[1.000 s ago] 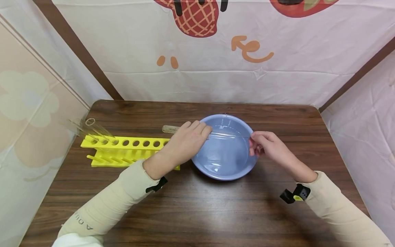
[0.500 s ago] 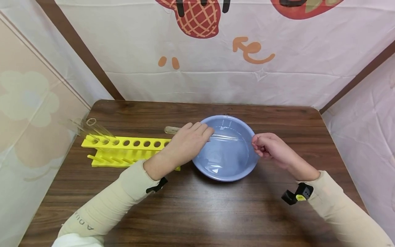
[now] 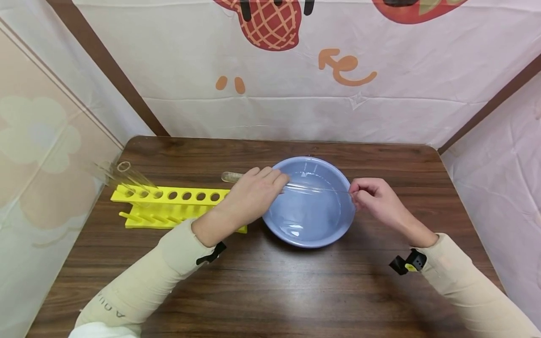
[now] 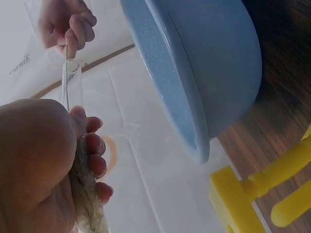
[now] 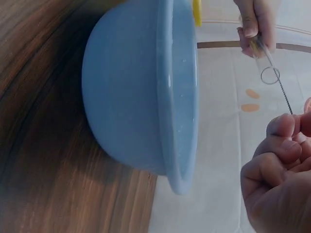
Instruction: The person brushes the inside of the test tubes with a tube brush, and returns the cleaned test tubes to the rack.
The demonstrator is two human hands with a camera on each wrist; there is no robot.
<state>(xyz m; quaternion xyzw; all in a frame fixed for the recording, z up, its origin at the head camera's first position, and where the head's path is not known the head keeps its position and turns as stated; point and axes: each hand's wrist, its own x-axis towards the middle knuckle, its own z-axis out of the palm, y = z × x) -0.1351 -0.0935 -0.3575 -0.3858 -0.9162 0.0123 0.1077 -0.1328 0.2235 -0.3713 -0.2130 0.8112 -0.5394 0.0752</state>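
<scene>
Test tube (image 3: 301,188) gripped, brush (image 4: 89,206) apparently inside

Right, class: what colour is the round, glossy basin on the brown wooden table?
Light blue; the round, glossy basin shows best in the head view.

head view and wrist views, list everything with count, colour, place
washbasin: 1, light blue, head-view centre
held test tube: 1, clear, partly over washbasin
test tube brush: 1, grey wire, partly inside tube
test tube rack: 1, yellow, left of washbasin
racked test tubes: 2 or more, clear, left end
table: 1, dark brown, beneath washbasin
cloth panels: 3, pale, behind and beside table
wrist cameras: 2, black, wrists
sleeves: 2, cream, lower half
left hand: 1, bare, holding tube
right hand: 1, bare, pinching brush wire
</scene>
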